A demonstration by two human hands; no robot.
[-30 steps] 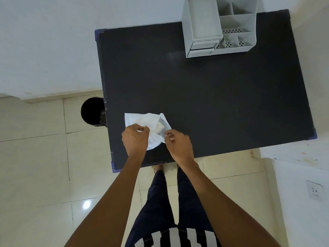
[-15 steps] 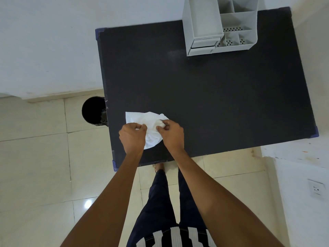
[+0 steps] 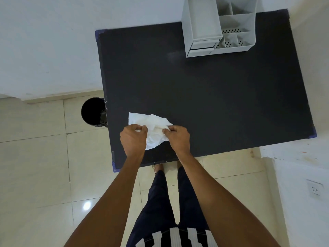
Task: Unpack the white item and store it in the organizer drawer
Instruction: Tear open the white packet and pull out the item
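White, thin and crumpled, the wrapper (image 3: 153,129) lies on the near left part of the table (image 3: 204,104), and you have it from both sides. Your left hand (image 3: 132,139) is closed in a pinch on its left edge; your right hand (image 3: 177,138) is pinched shut on the right edge. The item inside cannot be made out. The wrapper looks light, soft and limp, so it will likely sag and slide rather than hold shape. Grip close to the open edge and pull the two sides apart gently, since a film this thin could tear. The organizer (image 3: 219,32) stands well apart at the far edge, its drawer (image 3: 202,45) looking closed.
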